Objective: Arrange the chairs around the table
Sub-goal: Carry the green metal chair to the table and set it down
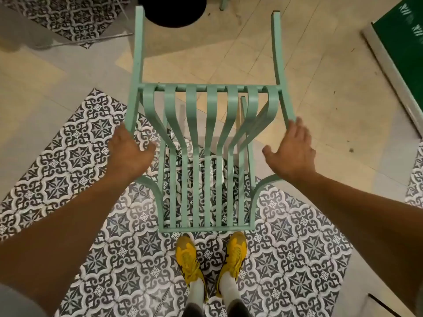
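Mint-green slatted chair [206,143] on the patterned tile floor [286,259] just ahead of yellow shoes [190,259], left hand [129,152] gripping its left armrest, right hand [291,152] fingers spread loosely, touching the right armrest

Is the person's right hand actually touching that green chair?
Touching. In the head view the right hand is spread open, its fingertips resting against the end of the mint-green slatted chair's frame, with no floor showing between them.
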`<state>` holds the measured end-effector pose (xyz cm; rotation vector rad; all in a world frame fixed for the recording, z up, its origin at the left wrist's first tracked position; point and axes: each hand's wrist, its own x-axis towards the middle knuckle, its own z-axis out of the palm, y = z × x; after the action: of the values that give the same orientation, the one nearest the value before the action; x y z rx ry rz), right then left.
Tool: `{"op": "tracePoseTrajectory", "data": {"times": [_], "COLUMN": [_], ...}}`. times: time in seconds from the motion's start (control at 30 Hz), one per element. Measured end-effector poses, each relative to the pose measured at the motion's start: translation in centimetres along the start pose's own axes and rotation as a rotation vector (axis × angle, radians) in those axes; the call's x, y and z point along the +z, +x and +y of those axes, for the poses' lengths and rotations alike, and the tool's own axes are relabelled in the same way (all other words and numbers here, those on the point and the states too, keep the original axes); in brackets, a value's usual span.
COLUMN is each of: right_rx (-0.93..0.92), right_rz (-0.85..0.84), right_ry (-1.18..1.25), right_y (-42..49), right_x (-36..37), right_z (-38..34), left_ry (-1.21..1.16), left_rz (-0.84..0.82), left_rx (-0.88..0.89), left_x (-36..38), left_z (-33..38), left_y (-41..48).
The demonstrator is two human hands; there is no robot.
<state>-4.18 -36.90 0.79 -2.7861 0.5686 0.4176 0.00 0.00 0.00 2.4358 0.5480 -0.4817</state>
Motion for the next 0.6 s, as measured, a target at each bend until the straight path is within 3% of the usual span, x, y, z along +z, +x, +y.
{"op": "tracePoseTrajectory", "data": {"times": [0.13, 0.33, 0.6], "right_rx": [0.255, 0.403, 0.463], "right_rz": [0.22, 0.284, 0.406], "right_ry": [0.312, 0.4, 0.437], "right_y": [1.6, 4.0, 5.9], "right_x": [2.7, 6.6, 7.8], "right_z": [1.3, 3.3, 5.0], "left_ry": [-0.235, -0.448, -0.416], "left_rz": [0.093, 0.287, 0.462], "left_rx": [-0.227, -0.178, -0.372], "left_x": [2.2, 4.5, 5.5], "left_z": [-2.3, -4.3, -3.9], "left_y": [1.6, 3.8, 5.4]}}
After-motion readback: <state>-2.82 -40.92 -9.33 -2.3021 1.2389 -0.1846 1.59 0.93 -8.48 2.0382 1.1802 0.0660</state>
